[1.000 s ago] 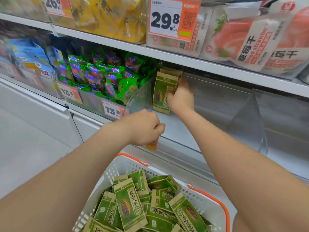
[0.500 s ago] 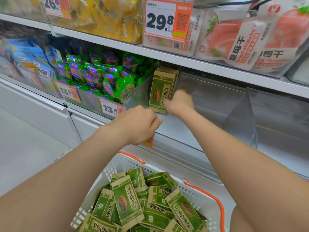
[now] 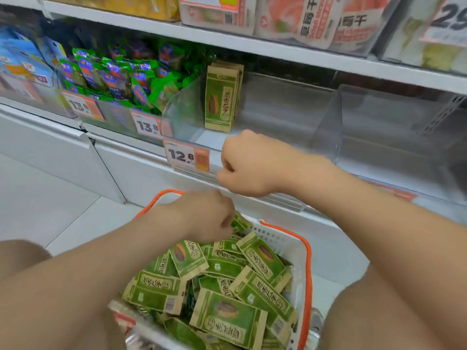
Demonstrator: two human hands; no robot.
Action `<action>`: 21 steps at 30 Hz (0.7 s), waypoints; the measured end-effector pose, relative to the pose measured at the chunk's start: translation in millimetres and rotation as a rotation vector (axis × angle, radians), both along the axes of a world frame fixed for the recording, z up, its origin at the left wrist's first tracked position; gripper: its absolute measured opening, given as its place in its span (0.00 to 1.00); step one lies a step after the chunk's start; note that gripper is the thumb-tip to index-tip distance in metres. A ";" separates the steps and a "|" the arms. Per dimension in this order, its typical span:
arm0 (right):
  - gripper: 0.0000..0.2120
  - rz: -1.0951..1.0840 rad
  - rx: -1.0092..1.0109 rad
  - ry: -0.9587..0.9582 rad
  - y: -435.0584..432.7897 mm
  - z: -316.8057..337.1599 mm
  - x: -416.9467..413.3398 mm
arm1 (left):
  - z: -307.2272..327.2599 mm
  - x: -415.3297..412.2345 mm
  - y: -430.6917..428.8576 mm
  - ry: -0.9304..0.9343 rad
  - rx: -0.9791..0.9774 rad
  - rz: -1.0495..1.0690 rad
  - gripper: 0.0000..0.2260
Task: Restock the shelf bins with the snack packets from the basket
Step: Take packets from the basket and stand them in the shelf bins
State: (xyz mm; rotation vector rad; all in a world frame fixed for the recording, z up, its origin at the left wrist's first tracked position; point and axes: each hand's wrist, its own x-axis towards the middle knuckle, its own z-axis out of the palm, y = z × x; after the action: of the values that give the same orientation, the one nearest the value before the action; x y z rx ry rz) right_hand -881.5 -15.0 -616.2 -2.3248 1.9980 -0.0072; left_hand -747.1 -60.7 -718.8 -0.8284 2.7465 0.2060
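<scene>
A white basket (image 3: 280,239) with orange handles stands below me, holding several green-and-tan snack packets (image 3: 227,314). My left hand (image 3: 207,215) is down at the basket's far end, fingers curled round the corner of one snack packet (image 3: 241,221). In front of the shelf edge hovers my right hand (image 3: 249,165), fingers loosely curled and holding nothing. A few matching packets (image 3: 222,102) stand upright at the left end of a clear shelf bin (image 3: 283,114), apart from both hands.
A 12.8 price tag (image 3: 185,155) hangs on the bin's front lip. The bin to the left holds green and blue packets (image 3: 113,74). A clear divider (image 3: 326,122) bounds the bin on the right. Dried-fruit bags (image 3: 316,18) fill the shelf above.
My right hand let go of the standing packets and pulled back out of the bin. My left hand dropped from the shelf edge into the basket. The camera tilted downward.
</scene>
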 end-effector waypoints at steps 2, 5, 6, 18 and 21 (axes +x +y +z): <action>0.15 0.036 0.199 0.106 13.0 -18.4 4.8 | -31.0 -4.6 14.4 -0.152 0.133 -0.065 0.13; 0.12 0.069 0.452 0.263 28.2 -48.5 10.5 | -75.5 -7.6 35.4 -0.314 0.222 -0.142 0.13; 0.11 0.074 0.514 0.310 32.9 -55.9 12.2 | -89.6 -7.4 41.6 -0.361 0.230 -0.173 0.12; 0.14 0.181 0.591 0.361 45.8 -86.7 13.9 | -133.3 -4.3 60.1 -0.433 0.442 -0.157 0.10; 0.14 0.187 0.585 0.372 43.7 -80.6 9.6 | -126.2 -7.0 53.5 -0.330 0.491 -0.110 0.09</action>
State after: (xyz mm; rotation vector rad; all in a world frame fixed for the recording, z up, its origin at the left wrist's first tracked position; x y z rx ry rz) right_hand -871.9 28.7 -696.8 -2.1993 1.5879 0.9437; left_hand -754.1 -7.2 -845.0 -0.5194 2.2781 0.6281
